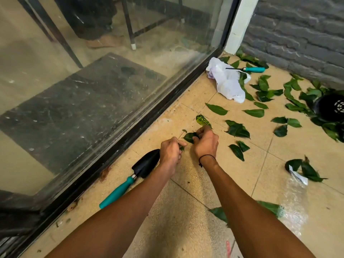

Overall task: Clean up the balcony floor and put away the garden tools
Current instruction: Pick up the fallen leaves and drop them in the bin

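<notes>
Balcony floor (195, 211) is far from clean, as we judge it: we are only at the gathering stage. Our right hand (205, 144) is clenched around a few green leaves (189, 137), one yellowish leaf (202, 120) sticking up past its knuckles. Our left hand (170, 151) pinches a small leaf scrap just beside it. Many loose leaves (238, 130) lie scattered beyond and to the right of the right hand, thicker near a black pot (330, 108) far right. A white plastic bag (228, 83) lies crumpled well ahead, and we see only a few leaves at it. The trowel (130, 178) lies just left of our left wrist, untouched; a second teal-handled tool (250, 69) rests beside the bag. Neither tool is put away.
</notes>
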